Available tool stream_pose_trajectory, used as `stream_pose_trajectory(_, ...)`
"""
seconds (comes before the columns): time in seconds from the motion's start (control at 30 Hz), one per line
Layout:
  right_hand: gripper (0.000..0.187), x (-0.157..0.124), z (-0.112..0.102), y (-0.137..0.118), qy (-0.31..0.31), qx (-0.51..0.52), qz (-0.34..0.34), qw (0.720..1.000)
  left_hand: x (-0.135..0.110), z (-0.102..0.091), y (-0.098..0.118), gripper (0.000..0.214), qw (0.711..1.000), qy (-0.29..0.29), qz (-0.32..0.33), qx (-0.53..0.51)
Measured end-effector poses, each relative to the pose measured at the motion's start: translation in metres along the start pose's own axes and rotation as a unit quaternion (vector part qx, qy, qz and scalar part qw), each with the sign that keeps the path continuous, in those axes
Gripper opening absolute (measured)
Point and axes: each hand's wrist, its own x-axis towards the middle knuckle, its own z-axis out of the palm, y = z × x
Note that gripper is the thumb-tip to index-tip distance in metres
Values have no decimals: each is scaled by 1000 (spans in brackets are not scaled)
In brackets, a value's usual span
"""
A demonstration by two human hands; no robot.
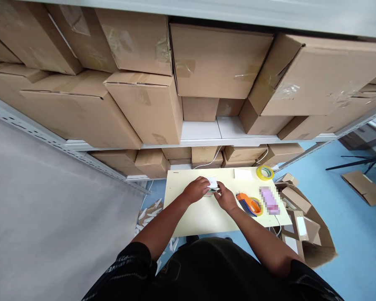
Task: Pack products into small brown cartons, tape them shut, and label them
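Over the pale yellow table [188, 221], a small white box [212, 182] sits between my two hands. Its top is white, and a greenish and reddish part shows below; finer detail is too small to read. My left hand [196, 190] is closed on the box's left side, fingers curled over its edge. On the right side, my right hand [226, 198] pinches it with thumb and fingers. An orange and blue tape dispenser [250, 205] with a roll of yellowish tape lies just right of my right hand.
At the table's right are a tape roll [265, 172], a white flat pad [242, 174] and a blurred pink thing [269, 200] with a cable. Beyond stands a shelf [203, 130] of cardboard boxes [219, 62]. A large carton [322, 246] of scraps sits right.
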Motion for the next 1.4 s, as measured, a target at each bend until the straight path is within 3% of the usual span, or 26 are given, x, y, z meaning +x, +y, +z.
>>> stream_pose_trajectory(0.17,57,0,4,1,0,-11,-3,1000,-7,5,0,12,1000,-4,0,15)
stream_pose_trajectory(0.43,39,-3,-1,0,-15,-144,-90,985,-15,6,12,12,999,1,-18,-50)
stream_pose_trajectory(0.53,39,-4,-2,-1,-27,-145,-95,985,-31,17,20,33,992,51,-62,-102)
stream_pose_trajectory(0.63,57,-6,6,7,-5,-44,-32,998,-53,42,24,70,950,147,-205,-183)
stream_pose_trajectory(0.73,72,-8,21,22,-6,83,44,996,-68,69,24,77,880,155,-343,-290)
stream_pose_trajectory(0.8,69,-7,32,30,-42,135,62,988,-71,81,23,71,863,120,-360,-334)
stream_pose_trajectory(0.9,60,0,47,32,-73,169,66,981,-69,89,19,64,862,102,-349,-354)
stream_pose_trajectory(1.07,63,26,76,2,-106,145,41,983,-81,73,-5,62,841,157,-376,-355)
stream_pose_trajectory(1.23,72,67,119,-45,-135,164,23,977,-100,32,-56,57,828,188,-399,-346)
stream_pose_trajectory(1.4,76,105,153,-80,-134,178,16,975,-101,-6,-99,52,821,211,-405,-342)
